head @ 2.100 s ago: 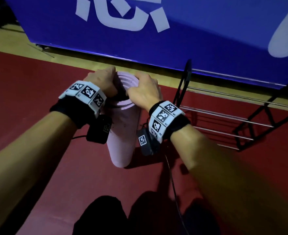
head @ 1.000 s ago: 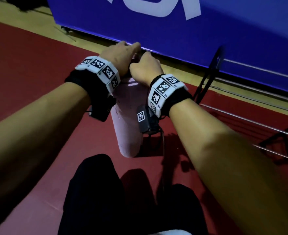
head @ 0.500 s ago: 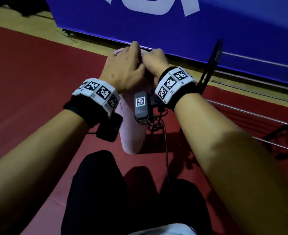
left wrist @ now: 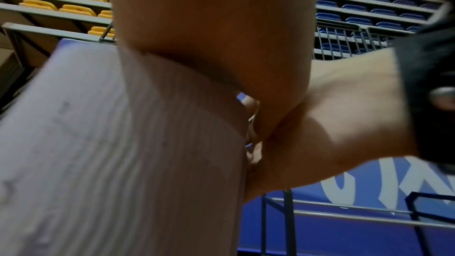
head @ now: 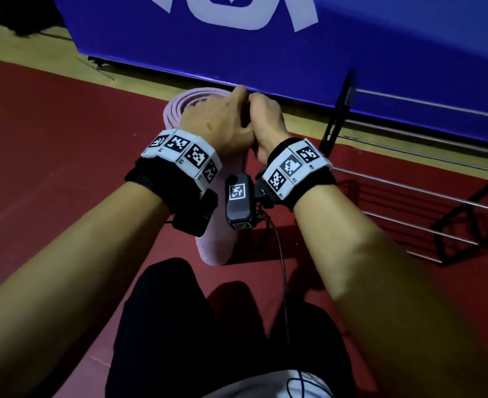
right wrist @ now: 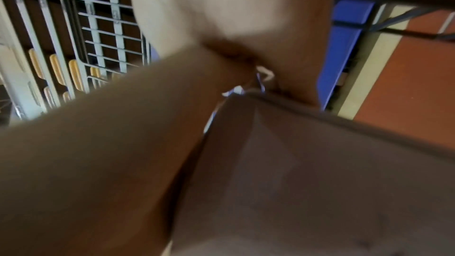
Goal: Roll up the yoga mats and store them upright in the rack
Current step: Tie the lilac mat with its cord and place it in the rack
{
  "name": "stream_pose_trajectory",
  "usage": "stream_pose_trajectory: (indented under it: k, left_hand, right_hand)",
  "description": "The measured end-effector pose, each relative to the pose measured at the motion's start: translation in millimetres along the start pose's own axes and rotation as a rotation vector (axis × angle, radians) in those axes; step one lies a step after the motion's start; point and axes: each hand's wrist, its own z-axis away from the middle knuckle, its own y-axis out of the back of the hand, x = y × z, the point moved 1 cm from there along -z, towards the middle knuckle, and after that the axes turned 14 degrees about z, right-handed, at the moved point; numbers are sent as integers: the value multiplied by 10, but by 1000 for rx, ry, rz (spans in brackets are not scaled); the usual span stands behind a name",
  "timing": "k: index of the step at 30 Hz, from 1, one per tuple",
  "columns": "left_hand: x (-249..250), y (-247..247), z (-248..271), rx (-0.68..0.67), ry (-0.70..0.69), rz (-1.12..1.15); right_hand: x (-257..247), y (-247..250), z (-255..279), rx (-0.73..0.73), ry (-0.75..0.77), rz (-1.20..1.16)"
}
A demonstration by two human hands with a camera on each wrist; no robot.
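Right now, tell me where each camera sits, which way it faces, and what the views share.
Head: on the head, facing down and forward at the rolled pink mat standing on the red floor; both forearms, left hand, right hand.
Left wrist: under the left wrist, facing up the mat; palm, opposite wrist.
Right wrist: under the right wrist, blurred; hand against the mat.
Shared: mat, rack, blue banner.

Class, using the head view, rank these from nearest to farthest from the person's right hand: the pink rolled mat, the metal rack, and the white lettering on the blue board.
From the right hand:
1. Pink rolled mat: held by this hand, centre.
2. Metal rack: on the floor to the right.
3. White lettering: top of the view, on the blue board.
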Motion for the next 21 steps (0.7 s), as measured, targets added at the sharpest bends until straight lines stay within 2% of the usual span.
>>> stream_pose_trajectory:
  k: [5, 8, 14, 18, 21]
  left_hand:
    - [62, -48, -36, 10, -2, -36]
    - [115, -49, -59, -44, 12, -79]
    - [207, -90, -43, -39, 88, -181]
    - [192, -60, -63, -48, 99, -211]
    - [157, 59, -71, -29, 63, -254]
  right_hand:
    - [71, 99, -9, 16, 50, 136]
    - [54, 135, 10, 20, 76, 220]
    - [80, 140, 44, 21, 31, 187]
    - [159, 43, 77, -173, -58, 157]
    - [204, -50, 55, -228, -89, 148]
